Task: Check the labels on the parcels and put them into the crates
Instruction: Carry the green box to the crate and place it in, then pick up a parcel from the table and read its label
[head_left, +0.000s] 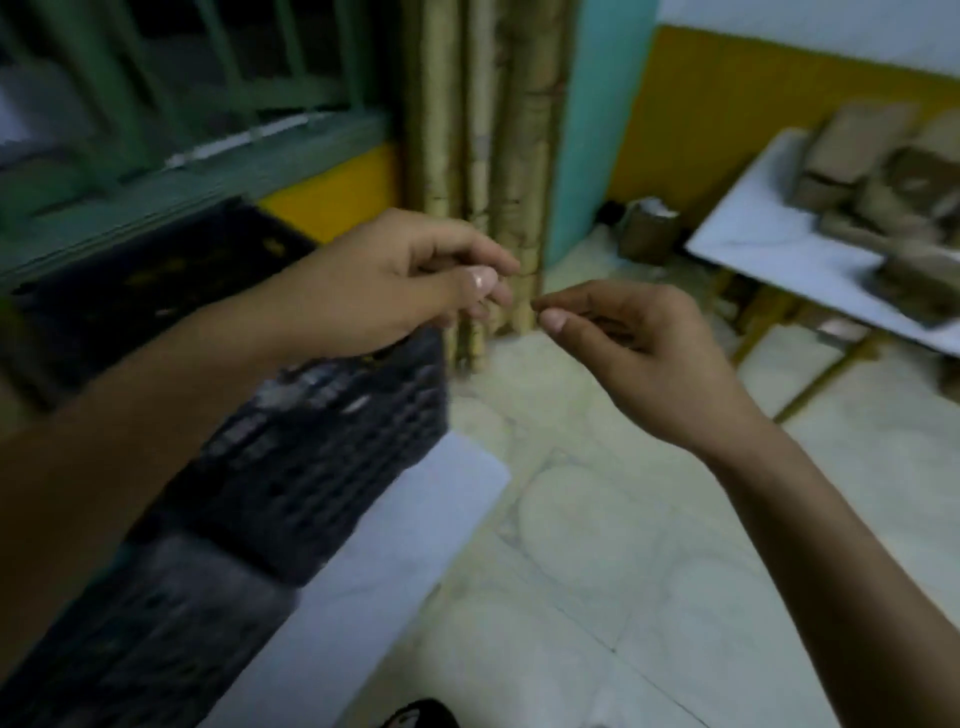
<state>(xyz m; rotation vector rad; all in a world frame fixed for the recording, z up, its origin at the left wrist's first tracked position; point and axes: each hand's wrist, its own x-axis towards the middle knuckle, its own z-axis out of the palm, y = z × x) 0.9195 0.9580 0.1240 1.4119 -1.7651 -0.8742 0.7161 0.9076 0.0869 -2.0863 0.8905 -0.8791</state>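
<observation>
Both hands hang in the air between two worktops, apart from each other. The left hand (384, 280) is over the corner of a black lattice crate (322, 457); its grip is loosely curled, with nothing visible in it. The right hand (639, 343) presses thumb to forefinger, but through the blur I cannot tell whether that grip has hold of anything. The crate stands on a white worktop (415, 530) at left. The brown parcels (872, 171) lie heaped on a second white worktop (753, 239), well apart at right. Bamboo poles (493, 130) lean in the corner above the tiled floor (623, 519).
</observation>
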